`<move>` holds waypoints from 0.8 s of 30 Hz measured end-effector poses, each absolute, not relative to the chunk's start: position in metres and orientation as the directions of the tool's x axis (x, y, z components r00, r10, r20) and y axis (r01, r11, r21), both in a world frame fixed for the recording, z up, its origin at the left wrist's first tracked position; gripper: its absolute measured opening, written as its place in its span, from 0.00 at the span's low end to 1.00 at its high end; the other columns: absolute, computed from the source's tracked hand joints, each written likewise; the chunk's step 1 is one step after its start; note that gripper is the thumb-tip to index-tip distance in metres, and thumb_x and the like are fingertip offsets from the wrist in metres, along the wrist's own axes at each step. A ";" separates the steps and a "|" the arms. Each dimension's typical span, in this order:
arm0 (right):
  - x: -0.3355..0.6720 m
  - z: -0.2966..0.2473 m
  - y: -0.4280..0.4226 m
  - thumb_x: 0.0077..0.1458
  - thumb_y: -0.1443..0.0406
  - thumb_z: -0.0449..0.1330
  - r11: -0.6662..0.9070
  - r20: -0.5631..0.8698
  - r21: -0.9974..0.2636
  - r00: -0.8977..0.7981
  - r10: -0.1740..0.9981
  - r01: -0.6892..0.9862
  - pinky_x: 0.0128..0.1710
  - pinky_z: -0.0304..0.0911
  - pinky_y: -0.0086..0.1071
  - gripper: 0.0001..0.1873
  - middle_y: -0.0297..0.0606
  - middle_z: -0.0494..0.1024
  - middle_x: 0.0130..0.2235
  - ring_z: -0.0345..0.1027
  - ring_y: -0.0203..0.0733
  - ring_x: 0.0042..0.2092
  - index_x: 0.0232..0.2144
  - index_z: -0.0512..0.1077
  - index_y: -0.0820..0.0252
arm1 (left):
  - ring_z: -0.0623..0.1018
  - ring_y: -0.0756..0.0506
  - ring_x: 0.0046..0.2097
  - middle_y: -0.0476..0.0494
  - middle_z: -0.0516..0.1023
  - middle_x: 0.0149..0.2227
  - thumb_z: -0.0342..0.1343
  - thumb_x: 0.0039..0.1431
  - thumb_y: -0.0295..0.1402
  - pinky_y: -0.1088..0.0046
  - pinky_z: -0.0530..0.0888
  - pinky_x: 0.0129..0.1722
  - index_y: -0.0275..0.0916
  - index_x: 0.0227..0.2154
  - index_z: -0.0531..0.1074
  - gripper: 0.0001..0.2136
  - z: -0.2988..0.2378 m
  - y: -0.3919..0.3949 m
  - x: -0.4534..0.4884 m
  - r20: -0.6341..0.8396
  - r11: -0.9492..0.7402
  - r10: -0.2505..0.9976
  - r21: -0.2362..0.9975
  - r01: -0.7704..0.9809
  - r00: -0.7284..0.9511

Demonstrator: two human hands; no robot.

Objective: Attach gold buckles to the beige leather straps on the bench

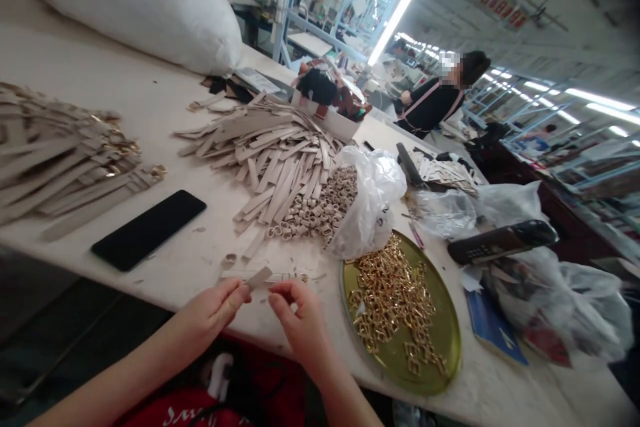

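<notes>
My left hand [220, 303] pinches a short beige strap [259, 277] between thumb and fingers, just above the front of the table. Close by on the right, my right hand [304, 323] has its thumb and forefinger drawn together; whatever may be between the tips is too small to make out. Behind the hands lie loose beige loops [305, 217], partly spilling from a clear plastic bag [377, 190]. Beside my right hand, a round golden tray [440, 373] holds many gold buckles [393, 280].
A heap of beige straps [280, 140] lies farther back. Buckled straps [65, 153] and a black phone [150, 230] are on the left. A large white sack [145, 7] stands behind. At right are a dark handled tool [500, 241] and plastic bags. A person [433, 103] works beyond.
</notes>
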State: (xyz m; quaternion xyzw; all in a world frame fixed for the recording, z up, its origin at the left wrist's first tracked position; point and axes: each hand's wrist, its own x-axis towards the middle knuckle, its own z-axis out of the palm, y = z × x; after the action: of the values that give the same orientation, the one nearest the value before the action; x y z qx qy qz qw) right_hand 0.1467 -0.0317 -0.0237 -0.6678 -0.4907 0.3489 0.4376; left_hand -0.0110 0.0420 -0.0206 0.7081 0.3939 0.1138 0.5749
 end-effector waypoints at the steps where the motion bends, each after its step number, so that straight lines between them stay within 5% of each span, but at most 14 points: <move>1: 0.163 -0.023 -0.035 0.51 0.64 0.54 -0.149 0.002 -0.884 0.321 0.947 0.442 0.31 0.58 0.29 0.07 0.35 0.72 0.29 0.63 0.37 0.31 0.30 0.71 0.59 | 0.63 0.51 0.21 0.54 0.60 0.17 0.38 0.56 0.48 0.78 0.61 0.21 0.38 0.28 0.65 0.19 -0.025 0.044 -0.010 -0.322 0.003 0.687 0.898 0.441 0.651; 5: 0.242 -0.023 -0.060 0.54 0.63 0.51 -0.317 0.133 -0.578 0.470 0.873 0.752 0.33 0.56 0.32 0.09 0.38 0.70 0.32 0.63 0.40 0.33 0.31 0.70 0.59 | 0.54 0.53 0.16 0.58 0.50 0.13 0.37 0.54 0.52 0.79 0.52 0.16 0.39 0.26 0.62 0.21 -0.038 0.043 -0.007 -0.378 0.142 0.649 0.913 0.383 0.660; 10: 0.305 -0.026 -0.077 0.54 0.64 0.50 -0.488 0.199 -0.254 0.539 0.819 0.835 0.33 0.55 0.33 0.10 0.40 0.70 0.33 0.63 0.42 0.33 0.31 0.70 0.60 | 0.53 0.53 0.16 0.58 0.50 0.12 0.39 0.54 0.52 0.79 0.50 0.16 0.39 0.26 0.62 0.20 -0.037 0.035 0.000 -0.377 0.143 0.613 0.917 0.372 0.694; 19: 0.315 -0.032 -0.049 0.47 0.70 0.56 -0.445 0.208 -0.420 0.561 0.801 0.791 0.32 0.51 0.32 0.05 0.39 0.67 0.29 0.61 0.39 0.31 0.21 0.69 0.60 | 0.56 0.52 0.17 0.57 0.51 0.13 0.42 0.53 0.50 0.78 0.50 0.17 0.39 0.24 0.62 0.18 -0.017 0.012 -0.010 -0.332 0.077 0.618 0.928 0.365 0.713; 24: 0.300 -0.020 -0.063 0.50 0.61 0.54 -0.355 0.204 -0.619 0.579 0.789 0.701 0.31 0.55 0.32 0.09 0.35 0.67 0.26 0.60 0.39 0.29 0.24 0.66 0.61 | 0.55 0.53 0.18 0.58 0.50 0.14 0.41 0.54 0.49 0.78 0.51 0.17 0.39 0.25 0.60 0.17 -0.008 0.002 -0.008 -0.293 0.062 0.644 0.941 0.334 0.707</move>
State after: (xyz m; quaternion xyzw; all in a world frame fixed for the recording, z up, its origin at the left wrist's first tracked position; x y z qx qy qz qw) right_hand 0.2996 -0.0632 -0.0204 -0.8205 -0.4540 0.0646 0.3414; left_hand -0.0082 0.0016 -0.0084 0.6737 0.3628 0.1228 0.6320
